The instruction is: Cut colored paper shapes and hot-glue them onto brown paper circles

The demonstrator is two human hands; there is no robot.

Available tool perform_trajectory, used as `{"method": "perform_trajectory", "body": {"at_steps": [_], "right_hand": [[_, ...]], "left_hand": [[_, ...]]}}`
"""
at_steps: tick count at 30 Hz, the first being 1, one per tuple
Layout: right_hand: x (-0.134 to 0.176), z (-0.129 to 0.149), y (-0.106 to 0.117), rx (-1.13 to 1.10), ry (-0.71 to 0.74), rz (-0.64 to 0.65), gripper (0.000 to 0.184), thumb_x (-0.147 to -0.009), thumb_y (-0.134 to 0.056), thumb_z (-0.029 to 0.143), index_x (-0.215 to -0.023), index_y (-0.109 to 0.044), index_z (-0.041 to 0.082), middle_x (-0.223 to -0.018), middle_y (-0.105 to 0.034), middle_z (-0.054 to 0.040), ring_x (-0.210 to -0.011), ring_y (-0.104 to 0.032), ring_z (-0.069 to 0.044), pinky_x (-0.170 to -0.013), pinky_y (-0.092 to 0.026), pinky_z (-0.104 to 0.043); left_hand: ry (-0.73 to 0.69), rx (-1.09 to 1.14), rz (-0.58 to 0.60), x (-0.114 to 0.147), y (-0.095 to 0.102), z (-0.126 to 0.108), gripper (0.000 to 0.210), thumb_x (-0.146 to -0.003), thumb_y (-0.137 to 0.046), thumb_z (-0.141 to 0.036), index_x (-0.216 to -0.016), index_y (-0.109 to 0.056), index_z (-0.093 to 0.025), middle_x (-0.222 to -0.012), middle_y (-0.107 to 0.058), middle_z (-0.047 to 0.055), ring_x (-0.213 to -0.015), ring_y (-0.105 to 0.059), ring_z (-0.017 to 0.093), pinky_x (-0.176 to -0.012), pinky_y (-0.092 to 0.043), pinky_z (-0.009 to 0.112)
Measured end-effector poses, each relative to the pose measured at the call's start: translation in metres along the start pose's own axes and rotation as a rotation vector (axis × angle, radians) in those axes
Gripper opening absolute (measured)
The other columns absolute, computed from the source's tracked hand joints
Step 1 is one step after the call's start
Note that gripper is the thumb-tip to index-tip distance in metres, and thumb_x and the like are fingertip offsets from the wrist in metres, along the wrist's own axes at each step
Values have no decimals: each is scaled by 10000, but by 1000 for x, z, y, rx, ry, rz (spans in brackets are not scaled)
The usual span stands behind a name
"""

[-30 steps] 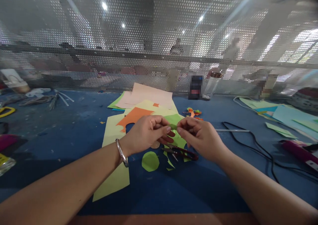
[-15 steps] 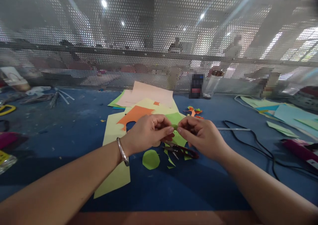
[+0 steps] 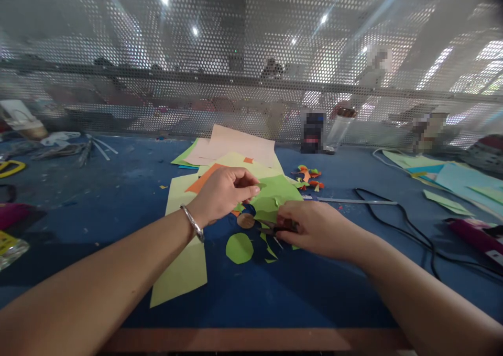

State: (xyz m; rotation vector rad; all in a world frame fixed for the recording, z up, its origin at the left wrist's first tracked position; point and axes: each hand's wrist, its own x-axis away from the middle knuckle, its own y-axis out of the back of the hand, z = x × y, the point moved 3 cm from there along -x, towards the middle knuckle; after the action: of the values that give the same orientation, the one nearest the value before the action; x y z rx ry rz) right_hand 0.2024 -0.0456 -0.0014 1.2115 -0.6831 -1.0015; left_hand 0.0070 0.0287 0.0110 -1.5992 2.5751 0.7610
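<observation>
My right hand (image 3: pixel 302 224) is closed round the handles of a pair of scissors (image 3: pixel 268 230), whose blades point left just above the table. Over the paper pile, my left hand (image 3: pixel 230 191) has thumb and forefinger pinched together; what they hold, if anything, is too small to make out. Between the hands lies a green sheet (image 3: pixel 271 191). A green paper circle (image 3: pixel 239 248) rests on the blue table below my left hand, with a brownish round piece (image 3: pixel 245 220) above it. Narrow green offcuts (image 3: pixel 270 251) lie beside the circle.
Pale yellow paper (image 3: pixel 178 288) and pink sheets (image 3: pixel 239 146) lie under and behind the hands. Small orange and green paper pieces (image 3: pixel 308 175) sit behind my right hand. A black cord (image 3: pixel 408 227) and a magenta tool (image 3: pixel 475 240) are at right. Perforated metal screen (image 3: pixel 188 99) stands behind.
My hands have parted from a small green piece they both pinched. The right hand has moved down and taken hold of the scissors on the table. My left hand has shifted slightly left and up.
</observation>
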Motion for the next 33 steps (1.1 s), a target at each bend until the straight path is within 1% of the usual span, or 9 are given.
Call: {"method": "perform_trajectory", "body": {"at_steps": [7, 11, 16, 19, 22, 24, 27, 29, 33], "right_hand": [[1, 1, -4, 33, 86, -26, 52, -852, -651, 202, -813, -684, 208, -836, -674, -39, -722, -596, -174, -623, -369, -290], [-2, -3, 2, -86, 49, -73, 42, -854, -635, 179, -834, -669, 195, -834, -670, -34, -716, -601, -159, -642, -419, -274], [-5, -7, 11, -315, -21, -174, 79, -886, -594, 229, -824, -622, 189, -821, -641, -15, -638, -576, -122, -564, -426, -240], [-5, -9, 13, -455, -66, -218, 124, -908, -572, 275, -822, -604, 193, -802, -630, -6, -592, -548, -114, -531, -418, -244], [-6, -10, 10, -611, -82, -216, 158, -936, -554, 326, -849, -592, 200, -749, -624, 4, -597, -566, -130, -534, -428, -258], [-7, -10, 8, -725, -72, -208, 157, -943, -553, 329, -856, -576, 200, -750, -637, -1, -633, -606, -145, -558, -457, -268], [-7, -6, 6, -860, -54, -209, 152, -947, -551, 321, -854, -545, 201, -761, -663, -16, -677, -644, -158, -587, -496, -272], [-6, -3, 6, -924, -84, -226, 147, -962, -520, 316, -861, -519, 208, -680, -640, 5, -600, -624, -143, -534, -477, -249], [-4, -1, 9, -976, -167, -337, 134, -970, -521, 329, -902, -497, 216, -593, -528, 76, -394, -426, -68, -395, -320, -197]], "left_hand": [[165, 340, -51, 1, -4, -5, 186, -793, -768, -220, -926, -653, -157, -794, -688, 5, -712, -701, 128, -716, -579, 272], [211, 429, -109, 0, -4, -7, 182, -805, -771, -234, -865, -616, -161, -790, -689, -1, -762, -731, 150, -732, -573, 272], [240, 485, -196, 0, 1, -8, 184, -821, -770, -247, -860, -610, -167, -953, -715, 25, -769, -715, 117, -620, -494, 201], [289, 553, -89, 3, -4, -12, 190, -834, -769, -251, -884, -604, -170, -1045, -720, 39, -785, -725, 118, -601, -466, 189], [300, 696, 66, 7, -15, -16, 159, -860, -741, -220, -865, -593, -162, -1043, -724, 47, -863, -732, 143, -749, -524, 233], [296, 764, 122, 8, -20, -17, 120, -879, -706, -182, -839, -596, -156, -975, -725, 41, -879, -718, 138, -864, -532, 274], [269, 802, 142, 7, -24, -17, 110, -884, -690, -159, -818, -603, -154, -902, -711, 25, -853, -689, 121, -918, -524, 299], [250, 807, 145, 7, -24, -17, 129, -871, -715, -174, -809, -605, -151, -897, -704, 25, -851, -684, 127, -907, -524, 303], [256, 787, 124, 7, -25, -16, 191, -810, -793, -215, -794, -616, -146, -861, -691, 17, -896, -712, 166, -875, -516, 295]]}}
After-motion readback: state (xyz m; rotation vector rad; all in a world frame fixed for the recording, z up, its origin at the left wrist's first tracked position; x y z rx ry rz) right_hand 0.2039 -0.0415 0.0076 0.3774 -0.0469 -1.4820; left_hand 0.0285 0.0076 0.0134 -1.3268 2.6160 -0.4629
